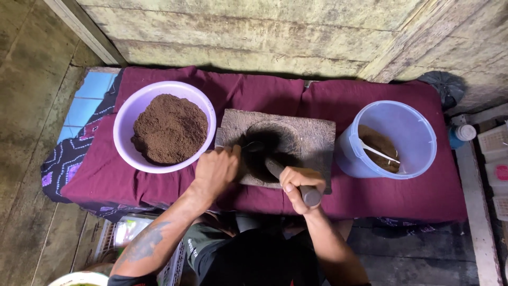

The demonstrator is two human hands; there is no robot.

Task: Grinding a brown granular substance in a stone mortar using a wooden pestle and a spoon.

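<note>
A square stone mortar block (307, 130) with a round hollow sits on a maroon cloth (402, 196). My right hand (299, 185) grips a dark pestle (275, 167), whose tip rests in the hollow among dark powder. My left hand (217, 169) holds a metal spoon (253, 146) at the hollow's left rim. To the left stands a lilac bowl (124, 114) heaped with brown powder (170, 128). To the right is a pale blue bucket (418, 122) holding brown powder and a white spoon (378, 152).
A weathered wooden wall (254, 32) runs behind the cloth. A patterned blue and purple cloth (74, 137) lies at the left. A small bottle with a white cap (461, 134) and white crates (495, 159) sit at the right edge.
</note>
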